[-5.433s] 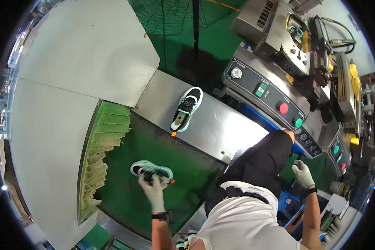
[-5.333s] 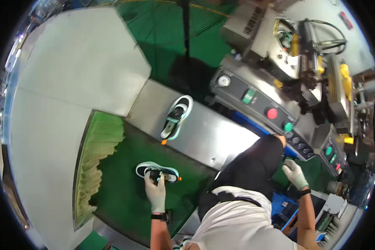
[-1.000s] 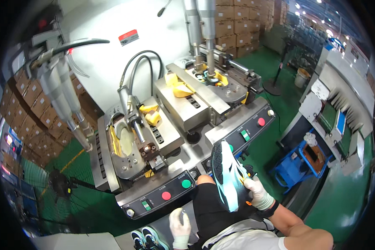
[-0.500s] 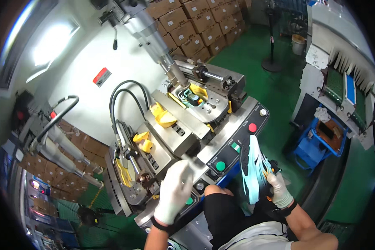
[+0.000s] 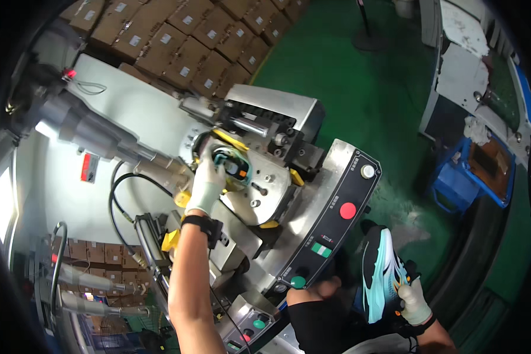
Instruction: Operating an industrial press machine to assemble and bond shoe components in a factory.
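Left hand [image 5: 208, 184], white-gloved, black strap at the wrist, forearm bare and stretched up and away from the body toward the metal press station [image 5: 259, 177]; fingers [image 5: 205, 166] curled over the near edge of a shoe [image 5: 233, 166] seated in the station's cradle (teal rim, dark inside with a small orange patch), clamped on it as far as can be seen, the palm side being hidden. Right hand [image 5: 415, 302], also gloved, held low beside the right thigh, elbow out of view past the lower edge; fingers closed round the heel end of a sneaker [image 5: 382, 274] held sole-outward, nearly upright, its sole turquoise and white with a black surround. Between the two hands, the slanted black control panel [image 5: 330, 227] with a white knob at its far end, a red round button, a green rectangular switch and a green round button nearest the knee. Yellow clamp blocks [image 5: 178, 199] just beside the left wrist; black hose [image 5: 121, 203] looping to the left of them. Stacked brown cartons [image 5: 183, 41] behind the machine. At far right on the green floor [image 5: 360, 76], a blue bin [image 5: 472, 177] holding a brown flat piece, contents otherwise too small to tell.
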Tool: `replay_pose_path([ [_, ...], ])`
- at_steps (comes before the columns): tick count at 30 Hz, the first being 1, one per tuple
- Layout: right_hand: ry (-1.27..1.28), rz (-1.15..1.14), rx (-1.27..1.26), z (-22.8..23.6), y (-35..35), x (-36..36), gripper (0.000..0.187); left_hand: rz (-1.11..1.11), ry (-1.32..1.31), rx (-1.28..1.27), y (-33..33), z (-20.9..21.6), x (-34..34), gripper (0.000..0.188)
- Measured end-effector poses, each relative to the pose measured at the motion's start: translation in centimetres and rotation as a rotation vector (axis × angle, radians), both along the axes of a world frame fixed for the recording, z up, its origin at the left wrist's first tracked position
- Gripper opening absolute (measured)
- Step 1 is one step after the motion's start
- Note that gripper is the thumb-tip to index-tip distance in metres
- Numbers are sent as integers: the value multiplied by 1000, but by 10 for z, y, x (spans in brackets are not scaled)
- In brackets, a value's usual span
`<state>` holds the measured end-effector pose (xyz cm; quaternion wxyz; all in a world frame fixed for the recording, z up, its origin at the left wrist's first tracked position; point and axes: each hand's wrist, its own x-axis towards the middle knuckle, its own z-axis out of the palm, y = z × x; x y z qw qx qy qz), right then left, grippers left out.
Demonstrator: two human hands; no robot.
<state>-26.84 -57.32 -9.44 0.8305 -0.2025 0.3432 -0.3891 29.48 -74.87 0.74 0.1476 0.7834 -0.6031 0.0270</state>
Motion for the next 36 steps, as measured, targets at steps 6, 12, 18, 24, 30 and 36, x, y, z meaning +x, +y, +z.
replay_pose_path([
  [6,6,-2,-24,-30,-24,0,111,14,-121,162,-49,-20,59,43],
  [12,23,-96,-12,-32,-20,17,111,134,223,175,-18,34,51,46],
  [18,72,-95,-148,-12,12,18,96,16,202,18,78,132,0,42],
  [24,157,-80,-454,58,6,51,67,-228,200,-138,257,168,-124,41],
  [30,672,213,-886,117,-102,162,49,-326,571,31,452,62,-192,37],
  [36,459,591,-1015,163,-229,375,45,-239,810,286,547,-45,-232,44],
])
